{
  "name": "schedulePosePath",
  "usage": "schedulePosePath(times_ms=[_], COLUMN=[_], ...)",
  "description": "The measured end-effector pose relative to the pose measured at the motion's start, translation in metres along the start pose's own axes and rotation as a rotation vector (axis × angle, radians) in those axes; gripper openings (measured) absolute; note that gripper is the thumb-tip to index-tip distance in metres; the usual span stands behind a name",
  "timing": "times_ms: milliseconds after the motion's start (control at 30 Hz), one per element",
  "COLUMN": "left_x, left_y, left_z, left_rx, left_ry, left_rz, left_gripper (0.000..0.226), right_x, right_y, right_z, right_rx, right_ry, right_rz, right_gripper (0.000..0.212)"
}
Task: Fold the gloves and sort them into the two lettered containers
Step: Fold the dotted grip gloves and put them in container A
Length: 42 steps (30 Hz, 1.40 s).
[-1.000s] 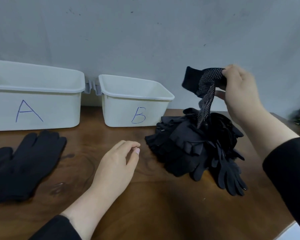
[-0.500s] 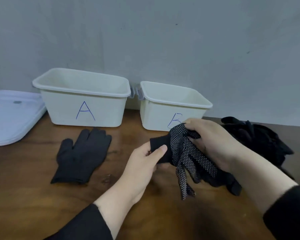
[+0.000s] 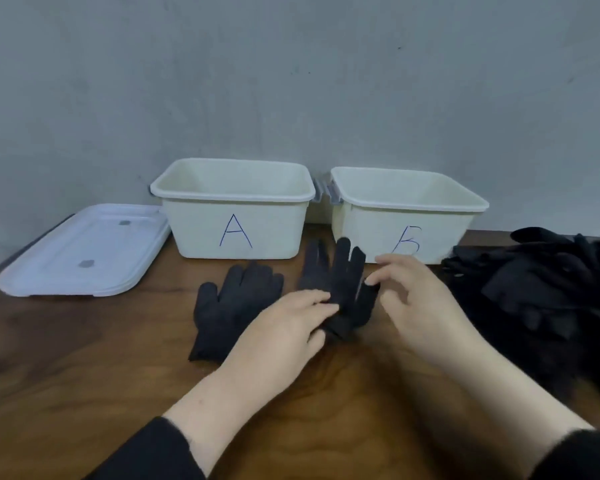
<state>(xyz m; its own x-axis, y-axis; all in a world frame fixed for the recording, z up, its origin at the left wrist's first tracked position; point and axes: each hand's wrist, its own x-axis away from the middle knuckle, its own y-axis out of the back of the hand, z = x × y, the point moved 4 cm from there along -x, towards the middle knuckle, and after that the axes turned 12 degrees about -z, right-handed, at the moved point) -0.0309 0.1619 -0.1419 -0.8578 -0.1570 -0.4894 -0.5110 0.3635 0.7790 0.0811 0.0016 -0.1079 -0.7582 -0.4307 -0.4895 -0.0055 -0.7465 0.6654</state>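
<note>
Two white containers stand against the wall, A (image 3: 234, 233) on the left and B (image 3: 409, 230) on the right. One black glove (image 3: 231, 311) lies flat in front of A. A second black glove (image 3: 340, 282) is spread on the table in front of B, fingers pointing away from me. My left hand (image 3: 284, 334) presses its cuff end with straight fingers. My right hand (image 3: 413, 296) touches the glove's right edge, and its fingers look relaxed though blurred. A pile of black gloves (image 3: 541, 289) sits at the right.
White container lids (image 3: 84, 251) are stacked on the brown wooden table (image 3: 84, 375) at the far left. A grey wall stands close behind the containers. The glove pile runs to the right edge of the view.
The dotted glove held up in both hands has been laid flat on the table in front of B. Both hands came down onto it. My view shifted left.
</note>
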Motion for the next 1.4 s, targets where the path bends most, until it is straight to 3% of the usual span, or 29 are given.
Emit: schedulePosePath(times_ms=[100,200,433,567,700,967,1167,1400], left_x=[0.021,0.019,0.011,0.018,0.027,0.028,0.024,0.013], left_y=[-0.015,-0.002,0.041,0.055,0.054,0.055,0.063,0.072], left_z=[0.011,0.011,0.050,0.085,0.093,0.095,0.091,0.077], left_rx=[-0.091,-0.040,-0.007,-0.014,-0.001,-0.029,-0.048,0.077], left_ry=[-0.049,-0.066,0.094,0.235,0.260,0.239,0.274,0.378], left_rz=[0.245,0.133,0.027,0.187,0.362,0.358,0.194,-0.330], left_gripper=[0.053,0.038,0.020,0.018,0.018,0.009,0.016,0.017], right_x=[0.038,0.054,0.061,0.054,0.050,0.051,0.053,0.051], right_y=[-0.035,-0.053,-0.071,-0.075,-0.064,-0.065,-0.064,-0.061], right_z=[-0.011,-0.009,0.010,0.007,0.003,0.012,0.015,0.017], right_rx=[-0.007,-0.013,0.030,0.082,0.080,0.066,0.064,0.004], right_ry=[0.049,0.166,0.304,0.293,0.207,0.193,0.185,0.112], right_rz=[-0.004,0.079,0.272,0.262,0.274,0.315,0.305,0.224], right_gripper=[0.023,0.012,0.034,0.011,0.017,0.016,0.016,0.015])
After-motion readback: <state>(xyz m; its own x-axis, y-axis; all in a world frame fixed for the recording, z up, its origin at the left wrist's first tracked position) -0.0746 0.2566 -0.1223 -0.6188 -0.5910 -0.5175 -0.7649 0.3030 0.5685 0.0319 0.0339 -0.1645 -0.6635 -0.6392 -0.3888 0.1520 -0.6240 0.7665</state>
